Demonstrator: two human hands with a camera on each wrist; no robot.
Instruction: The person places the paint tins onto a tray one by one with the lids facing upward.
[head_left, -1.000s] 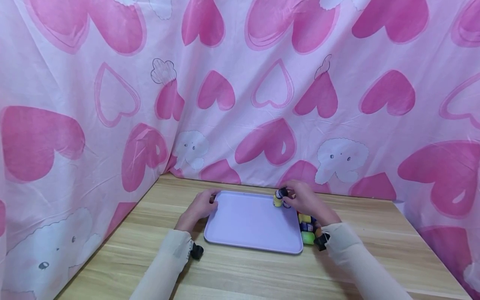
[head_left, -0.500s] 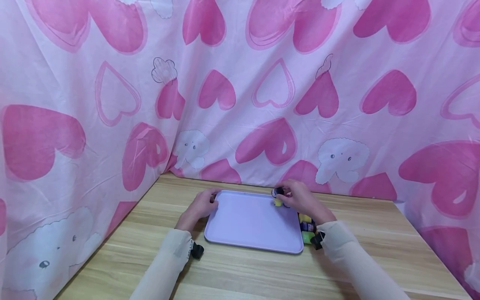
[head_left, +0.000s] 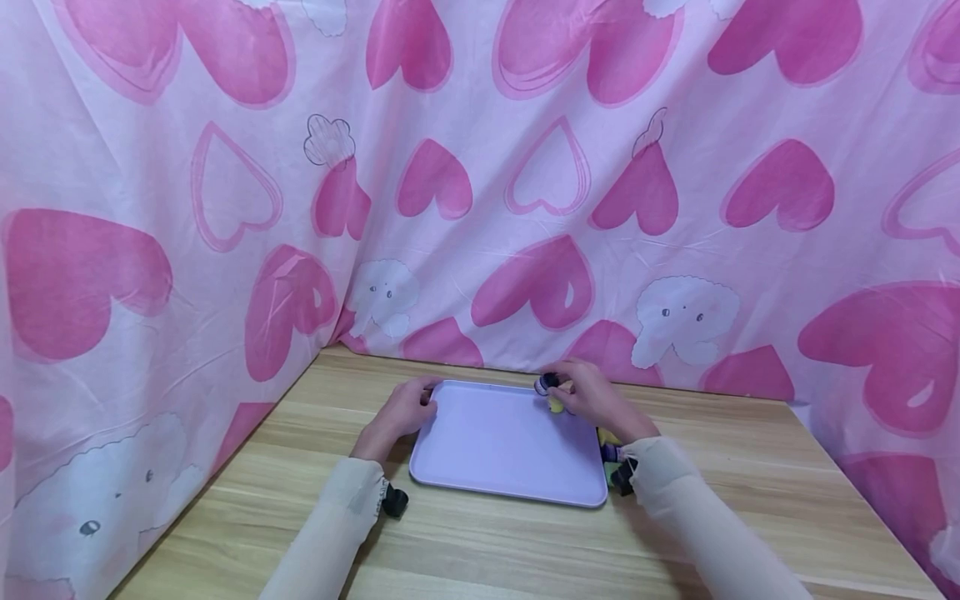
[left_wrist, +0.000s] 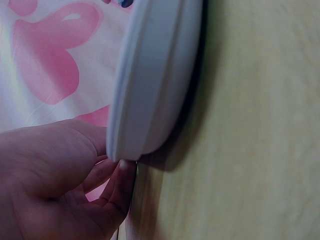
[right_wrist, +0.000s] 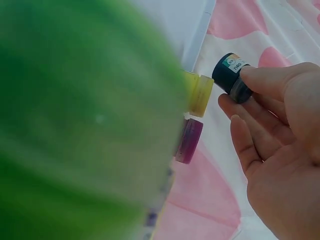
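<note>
On the wooden table lies a lilac tray (head_left: 502, 442). My left hand (head_left: 405, 410) pinches its left edge near the far corner; in the left wrist view the fingertips of that hand (left_wrist: 55, 175) meet the rim of the tray (left_wrist: 150, 85). My right hand (head_left: 596, 402) is over the tray's far right corner, holding a small dark paint bottle (head_left: 545, 384) between thumb and fingers. The label of the dark bottle (right_wrist: 228, 70) shows in the right wrist view. Beside it there stand a yellow bottle (right_wrist: 201, 95) and a purple-capped bottle (right_wrist: 189, 142).
Along the tray's right side sit several more bottles, among them a dark one (head_left: 611, 452) and a green one (head_left: 611, 473), partly behind my right wrist. Blurred green (right_wrist: 75, 110) fills much of the right wrist view. A pink heart-print cloth (head_left: 525, 283) hangs behind the table.
My right hand has moved left with the dark bottle, from just over the yellow bottle to its left side. My left hand and the tray have stayed in place.
</note>
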